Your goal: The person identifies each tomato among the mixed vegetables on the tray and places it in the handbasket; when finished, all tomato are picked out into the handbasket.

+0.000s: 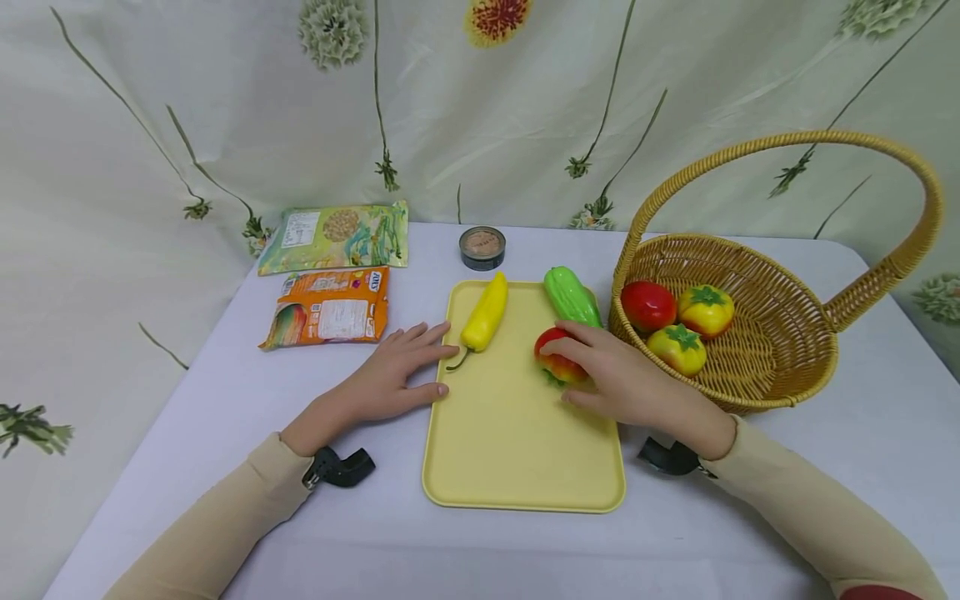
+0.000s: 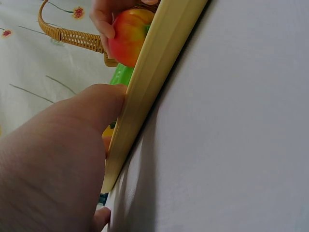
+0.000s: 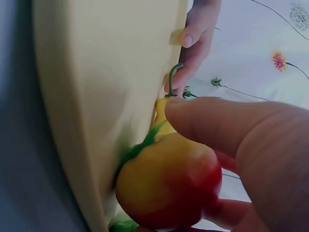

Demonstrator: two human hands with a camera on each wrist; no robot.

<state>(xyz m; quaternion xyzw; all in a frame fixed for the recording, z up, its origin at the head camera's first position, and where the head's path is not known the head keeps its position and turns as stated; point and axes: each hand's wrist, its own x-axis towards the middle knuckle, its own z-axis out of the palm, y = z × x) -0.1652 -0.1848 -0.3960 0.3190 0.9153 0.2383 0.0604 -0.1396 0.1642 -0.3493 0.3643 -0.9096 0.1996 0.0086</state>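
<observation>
A shallow yellow tray (image 1: 517, 450) lies on the white table. My right hand (image 1: 630, 379) curls its fingers and thumb round a red-and-yellow tomato (image 3: 164, 186) at the tray's right side; its green leaves face down toward the tray. My left hand (image 1: 393, 372) touches the tray's left rim with spread fingers and holds nothing. A yellow pepper (image 1: 486, 317) lies tilted at the tray's upper left, its stem near the left fingertips. Toward the upper right corner lies a green pepper (image 1: 570, 296), partly hidden behind the right hand.
Right of the tray stands a wicker basket (image 1: 780, 325) with a tall handle, holding several tomatoes (image 1: 677, 350). At the back left lie a green packet (image 1: 333, 237) and an orange packet (image 1: 330, 307). A small round tin (image 1: 482, 247) sits behind the tray.
</observation>
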